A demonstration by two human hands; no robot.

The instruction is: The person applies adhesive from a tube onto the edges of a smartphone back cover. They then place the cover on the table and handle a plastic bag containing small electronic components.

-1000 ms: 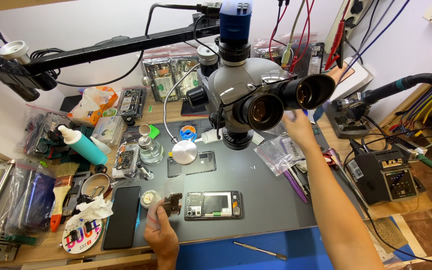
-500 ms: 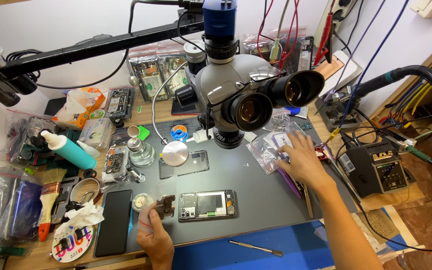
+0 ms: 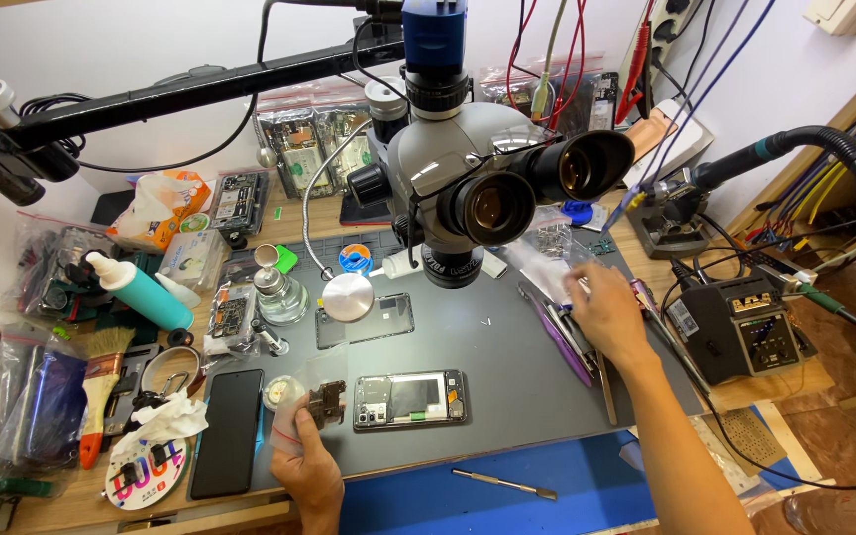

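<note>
The left hand pinches a small dark part; the opened phone lies just right of it, long axis sideways. The right hand, fingers loosely apart, touches tools far right.

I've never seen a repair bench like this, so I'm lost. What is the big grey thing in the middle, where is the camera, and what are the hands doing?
The camera sits on the person's head, looking down at a workbench. The big grey thing is a microscope on a black arm. Under it a grey mat carries an opened phone, and a dark phone lies beside the mat. The left hand holds a small dark part in clear plastic. The right hand rests on the tweezers and tools at the mat's right edge. A soldering station stands further right.
</note>
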